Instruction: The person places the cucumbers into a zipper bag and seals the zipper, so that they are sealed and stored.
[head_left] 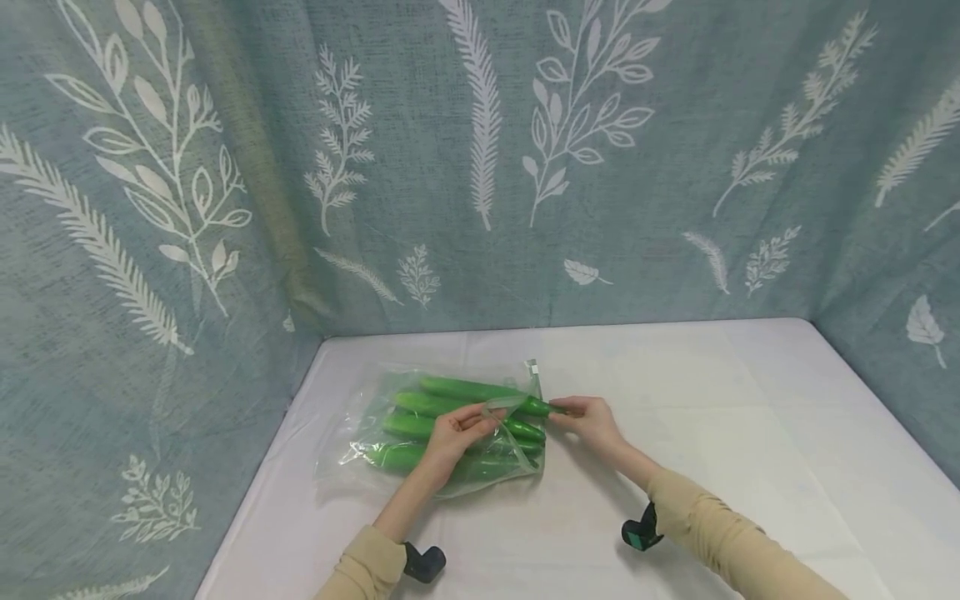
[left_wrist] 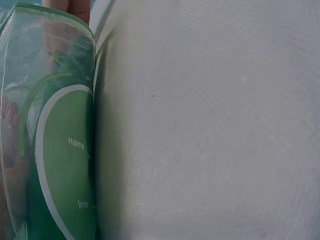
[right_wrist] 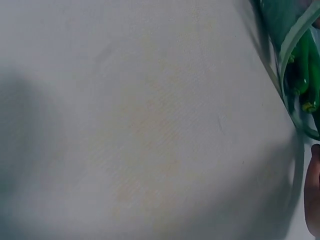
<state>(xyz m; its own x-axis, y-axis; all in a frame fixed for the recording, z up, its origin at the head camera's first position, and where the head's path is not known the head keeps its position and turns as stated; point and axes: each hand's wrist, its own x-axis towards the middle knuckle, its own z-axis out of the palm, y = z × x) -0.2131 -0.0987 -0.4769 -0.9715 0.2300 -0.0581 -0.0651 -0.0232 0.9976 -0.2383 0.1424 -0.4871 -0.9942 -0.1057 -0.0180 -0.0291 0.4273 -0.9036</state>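
Observation:
A clear zip bag (head_left: 337,454) lies flat on the table with its mouth to the right. Several long green cucumbers lie side by side in it. My left hand (head_left: 459,432) pinches the upper edge of the bag's mouth and lifts it. The farthest cucumber (head_left: 468,389) pokes out through the mouth, and the fingers of my right hand (head_left: 591,421) pinch its tip. A green printed label (left_wrist: 65,155) shows on the bag in the left wrist view. In the right wrist view, cucumber ends (right_wrist: 302,82) show inside the mouth, with part of my right hand (right_wrist: 312,192) below.
A white cloth covers the table (head_left: 720,417), which stretches to the right of the bag. Leaf-patterned blue-green curtain (head_left: 450,167) hangs behind the table and along both sides. A dark wrist device (head_left: 641,531) sits at each sleeve.

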